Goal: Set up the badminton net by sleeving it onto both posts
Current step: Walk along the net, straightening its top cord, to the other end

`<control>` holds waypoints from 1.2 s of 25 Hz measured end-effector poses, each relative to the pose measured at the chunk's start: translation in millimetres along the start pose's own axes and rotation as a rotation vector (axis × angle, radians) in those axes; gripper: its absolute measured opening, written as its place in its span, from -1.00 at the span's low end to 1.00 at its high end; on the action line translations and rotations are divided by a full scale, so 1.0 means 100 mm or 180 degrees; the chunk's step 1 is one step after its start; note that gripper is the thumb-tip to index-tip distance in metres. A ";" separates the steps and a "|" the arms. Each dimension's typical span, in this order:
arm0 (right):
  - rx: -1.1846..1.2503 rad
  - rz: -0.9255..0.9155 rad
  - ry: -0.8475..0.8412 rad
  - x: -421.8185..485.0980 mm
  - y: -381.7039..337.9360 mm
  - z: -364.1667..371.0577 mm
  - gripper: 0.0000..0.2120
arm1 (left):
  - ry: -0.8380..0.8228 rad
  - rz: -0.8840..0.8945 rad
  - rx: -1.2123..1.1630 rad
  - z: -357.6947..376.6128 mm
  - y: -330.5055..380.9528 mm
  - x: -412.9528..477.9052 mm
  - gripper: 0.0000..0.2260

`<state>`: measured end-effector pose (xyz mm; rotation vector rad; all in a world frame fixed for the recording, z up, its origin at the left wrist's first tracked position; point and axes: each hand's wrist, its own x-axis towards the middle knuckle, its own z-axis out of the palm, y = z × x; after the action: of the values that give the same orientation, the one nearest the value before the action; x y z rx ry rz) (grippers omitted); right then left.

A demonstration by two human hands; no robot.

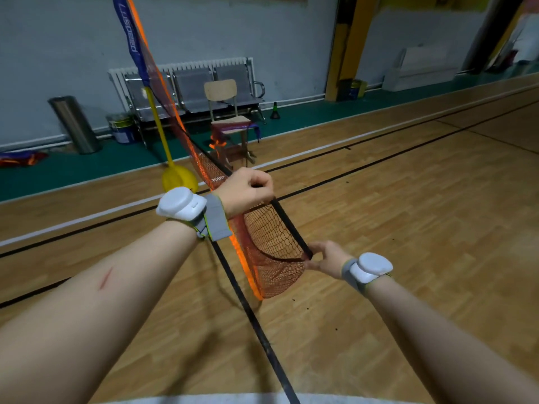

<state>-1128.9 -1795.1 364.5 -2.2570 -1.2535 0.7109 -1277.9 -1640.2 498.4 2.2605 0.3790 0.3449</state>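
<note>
Together, left hand point(245, 191) and right hand point(327, 258) gripping one net point(272, 259); one yellow post point(157, 123)

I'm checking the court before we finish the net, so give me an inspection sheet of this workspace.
Surface: wooden floor with black and white lines, green strip by the wall.
Job's things: orange net runs from the yellow post, blue sleeve over its top, to the hands; second post not seen.
Clutter: chair with cloth draped on it, bin, buckets, cone, bundled cloth on the floor.
Grippers: left hand grips the net's black edge; right hand pinches that edge's end.
Cables: nothing seen.
Surroundings: bench and radiator along a grey wall; yellow pillar.
</note>
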 end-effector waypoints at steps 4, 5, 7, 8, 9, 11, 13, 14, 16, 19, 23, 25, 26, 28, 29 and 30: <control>0.0075 0.0116 0.0031 -0.19 0.23 -0.14 -0.73 | 0.0394 -0.0499 0.0593 -0.01 -0.20 -0.10 -0.75; 0.0121 0.0044 0.0037 -0.23 0.27 -0.19 -0.77 | 0.0366 -0.0658 0.0934 0.04 -0.26 -0.13 -0.76; 0.0233 -0.0105 0.0030 -0.37 0.36 -0.30 -0.79 | 0.0057 -0.1019 0.1442 0.27 -0.31 -0.19 -0.85; 0.0383 -0.0161 0.0040 -0.41 0.37 -0.32 -0.79 | -0.0213 -0.1191 0.1686 0.39 -0.31 -0.23 -0.82; 0.0490 -0.0201 0.0041 -0.50 0.40 -0.35 -0.79 | -0.0545 -0.1316 0.1950 0.57 -0.28 -0.26 -0.71; 0.0554 -0.0426 0.0033 -0.62 0.42 -0.37 -0.79 | -0.0944 -0.1042 0.2381 0.94 -0.20 -0.27 -0.52; 0.0462 -0.0696 -0.0006 -0.74 0.46 -0.41 -0.80 | -0.1011 -0.0546 0.2176 1.32 0.01 -0.27 -0.43; 0.0429 -0.0805 0.0000 -0.79 0.53 -0.44 -0.81 | -0.1004 -0.0443 0.1919 1.50 0.11 -0.26 -0.46; 0.0349 -0.0864 0.0037 -0.86 0.62 -0.48 -0.84 | -0.0880 -0.0389 0.1634 1.68 0.24 -0.29 -0.60; 0.0168 -0.0823 -0.0151 -1.00 0.83 -0.51 -0.87 | -0.0552 -0.0518 0.1382 1.82 0.40 -0.42 -0.86; -0.0453 -0.0905 -0.0756 -1.00 1.03 -0.32 -0.79 | -0.0357 -0.0508 0.0789 1.91 0.63 -0.72 -0.88; -0.0628 -0.0955 -0.0888 -0.99 1.11 -0.26 -0.80 | -0.0262 -0.0512 0.0680 1.90 0.68 -0.88 -0.89; -0.0689 -0.0956 -0.0898 -0.99 1.15 -0.26 -0.82 | -0.0195 -0.0535 0.0670 1.89 0.68 -0.94 -0.89; -0.0736 -0.0869 -0.0888 -1.05 1.26 -0.28 -0.82 | -0.0064 -0.0700 0.0675 1.87 0.69 -1.06 -0.88; -0.0679 -0.0778 -0.0845 -1.08 1.32 -0.30 -0.82 | -0.0034 -0.0814 0.0704 1.86 0.67 -1.09 -0.85; -0.0599 -0.0720 -0.0790 -1.15 1.35 -0.32 -0.84 | -0.0032 -0.0933 0.0800 1.86 0.66 -1.15 -0.81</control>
<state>-1075.5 -1963.7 330.5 -2.1707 -1.7279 0.8357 -1305.2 -1850.7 415.1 2.4025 0.7749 0.1388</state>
